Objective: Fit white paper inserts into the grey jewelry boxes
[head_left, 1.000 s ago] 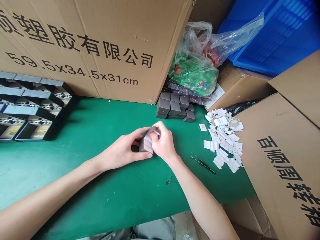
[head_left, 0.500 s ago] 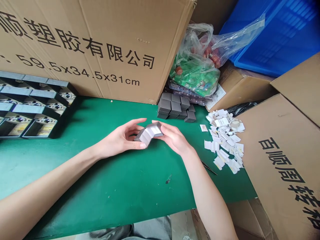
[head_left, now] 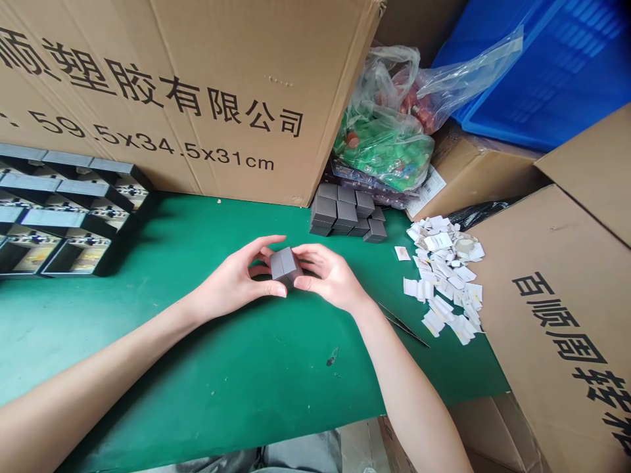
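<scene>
Small matte grey cuboid box [head_left: 284, 266], seemingly closed, pinched over the green desk [head_left: 236, 387] between the fingertips of left hand [head_left: 231, 279] and right hand [head_left: 329, 276]; a stack of matching grey boxes [head_left: 340, 210] remains beyond.

Rear cardboard carton [head_left: 162, 98]: printed "塑胶有限公司" and dimensions "59.5x34.5x31cm". Right cardboard carton [head_left: 562, 355]: printed "百顺周转箱", final character partly cut off.
</scene>
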Demonstrator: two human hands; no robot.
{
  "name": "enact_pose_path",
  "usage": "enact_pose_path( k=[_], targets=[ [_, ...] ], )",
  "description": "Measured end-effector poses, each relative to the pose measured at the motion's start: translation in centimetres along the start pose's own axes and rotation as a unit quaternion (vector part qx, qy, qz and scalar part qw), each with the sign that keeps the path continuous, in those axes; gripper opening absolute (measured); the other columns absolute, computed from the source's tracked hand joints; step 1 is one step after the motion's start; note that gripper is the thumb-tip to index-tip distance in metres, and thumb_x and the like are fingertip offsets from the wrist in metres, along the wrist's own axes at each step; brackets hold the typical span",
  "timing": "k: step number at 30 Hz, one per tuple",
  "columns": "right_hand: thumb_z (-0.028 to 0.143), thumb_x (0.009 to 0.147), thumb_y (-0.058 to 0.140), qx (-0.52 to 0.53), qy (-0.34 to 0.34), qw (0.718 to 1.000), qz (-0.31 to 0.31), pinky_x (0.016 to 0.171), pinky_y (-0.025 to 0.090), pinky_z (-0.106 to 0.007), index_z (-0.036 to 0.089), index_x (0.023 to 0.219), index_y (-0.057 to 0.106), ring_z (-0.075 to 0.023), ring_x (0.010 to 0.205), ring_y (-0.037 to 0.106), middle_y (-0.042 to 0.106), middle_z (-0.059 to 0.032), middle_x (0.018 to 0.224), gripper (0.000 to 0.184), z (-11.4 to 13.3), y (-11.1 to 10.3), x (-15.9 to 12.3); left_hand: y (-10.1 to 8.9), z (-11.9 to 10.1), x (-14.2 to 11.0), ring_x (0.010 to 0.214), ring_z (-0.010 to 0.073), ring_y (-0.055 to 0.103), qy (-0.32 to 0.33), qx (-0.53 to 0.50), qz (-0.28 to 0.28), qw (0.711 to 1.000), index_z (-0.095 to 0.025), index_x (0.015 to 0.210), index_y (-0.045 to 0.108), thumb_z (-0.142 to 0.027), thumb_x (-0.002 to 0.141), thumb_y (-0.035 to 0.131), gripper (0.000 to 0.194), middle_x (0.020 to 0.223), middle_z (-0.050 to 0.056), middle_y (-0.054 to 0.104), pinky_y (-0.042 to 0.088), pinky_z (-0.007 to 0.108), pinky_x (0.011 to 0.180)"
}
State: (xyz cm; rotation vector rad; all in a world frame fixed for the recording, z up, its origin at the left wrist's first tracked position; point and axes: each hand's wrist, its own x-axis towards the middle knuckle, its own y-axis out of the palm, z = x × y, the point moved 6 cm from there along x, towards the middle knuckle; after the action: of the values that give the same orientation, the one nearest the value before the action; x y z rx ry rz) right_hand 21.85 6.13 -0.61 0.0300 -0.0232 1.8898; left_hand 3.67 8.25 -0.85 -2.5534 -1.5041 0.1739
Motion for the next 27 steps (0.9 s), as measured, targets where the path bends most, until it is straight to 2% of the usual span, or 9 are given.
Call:
enact_pose_path(
  k=[5, 7, 10, 14, 17, 21, 27],
  targets=[
    [0.034, 0.081, 0.087, -0.078, -0.001, 0.997, -0.004, 0.108, 0.058, -0.041, 0.028, 0.127, 0.065, -0.0228, 0.128, 0.068, 0.070, -0.0063, 0.139, 0.051, 0.8, 0.6, -0.5, 0.0, 0.4, -0.1, 0.112, 0.0288, 0.068, 0.007, 0.004, -0.004, 1.000, -0.028, 0.148, 0.053, -0.058, 0.073, 0.090, 0.089, 0.120, 0.005, 0.063, 0.058, 0.049, 0.108],
    [0.030, 0.084, 0.083, -0.125, -0.024, 0.991, -0.029, 0.106, 0.058, -0.041, 0.029, 0.128, 0.066, -0.0229, 0.129, 0.067, 0.070, -0.0058, 0.140, 0.047, 1.8, -0.1, -0.8, 0.1, 0.6, -0.1, 0.112, 0.0287, 0.069, 0.010, -0.003, -0.002, 1.000, -0.028, 0.150, 0.050, -0.060, 0.076, 0.087, 0.089, 0.127, 0.008, 0.062, 0.061, 0.048, 0.103],
    [0.027, 0.087, 0.079, -0.216, -0.081, 0.964, -0.134, 0.111, 0.055, -0.044, 0.030, 0.128, 0.067, -0.0246, 0.138, 0.061, 0.065, -0.0060, 0.149, 0.043, 3.7, -3.7, -2.1, 0.2, 0.6, -0.1, 0.115, 0.0282, 0.069, 0.003, 0.011, -0.014, 1.000, -0.028, 0.152, 0.049, -0.065, 0.087, 0.076, 0.079, 0.139, 0.012, 0.058, 0.063, 0.044, 0.097],
    [0.028, 0.088, 0.074, -0.325, -0.112, 0.887, -0.309, 0.113, 0.054, -0.054, 0.026, 0.132, 0.064, -0.0308, 0.141, 0.058, 0.059, -0.0133, 0.154, 0.045, 5.0, -10.6, -4.4, 0.4, 0.4, -0.1, 0.114, 0.0269, 0.070, 0.002, 0.054, -0.018, 0.998, -0.028, 0.146, 0.057, -0.066, 0.096, 0.064, 0.063, 0.142, 0.012, 0.060, 0.063, 0.041, 0.097],
    [0.027, 0.089, 0.068, -0.389, -0.105, 0.848, -0.343, 0.109, 0.057, -0.056, 0.024, 0.134, 0.063, -0.0315, 0.138, 0.060, 0.057, -0.0157, 0.156, 0.045, 4.3, -13.7, -4.3, 0.4, 0.2, -0.2, 0.110, 0.0277, 0.072, 0.013, 0.072, -0.014, 0.997, -0.024, 0.138, 0.063, -0.067, 0.096, 0.062, 0.059, 0.141, 0.013, 0.063, 0.064, 0.040, 0.094],
    [0.026, 0.097, 0.054, -0.458, -0.129, 0.818, -0.324, 0.108, 0.059, -0.050, 0.023, 0.124, 0.071, -0.0285, 0.133, 0.062, 0.058, -0.0155, 0.150, 0.032, 3.1, -14.1, -2.4, 0.4, 0.0, -0.1, 0.108, 0.0286, 0.074, 0.019, 0.095, -0.015, 0.995, -0.023, 0.131, 0.066, -0.069, 0.096, 0.059, 0.058, 0.140, 0.014, 0.066, 0.065, 0.040, 0.092],
    [0.030, 0.103, 0.045, -0.491, -0.170, 0.782, -0.343, 0.106, 0.058, -0.046, 0.022, 0.124, 0.073, -0.0271, 0.120, 0.065, 0.062, -0.0158, 0.130, 0.036, 2.6, -13.1, -0.9, 0.5, -0.3, 0.0, 0.106, 0.0278, 0.075, 0.032, 0.121, 0.000, 0.992, -0.022, 0.122, 0.071, -0.070, 0.097, 0.056, 0.055, 0.136, 0.012, 0.070, 0.065, 0.037, 0.089]
  ],
)
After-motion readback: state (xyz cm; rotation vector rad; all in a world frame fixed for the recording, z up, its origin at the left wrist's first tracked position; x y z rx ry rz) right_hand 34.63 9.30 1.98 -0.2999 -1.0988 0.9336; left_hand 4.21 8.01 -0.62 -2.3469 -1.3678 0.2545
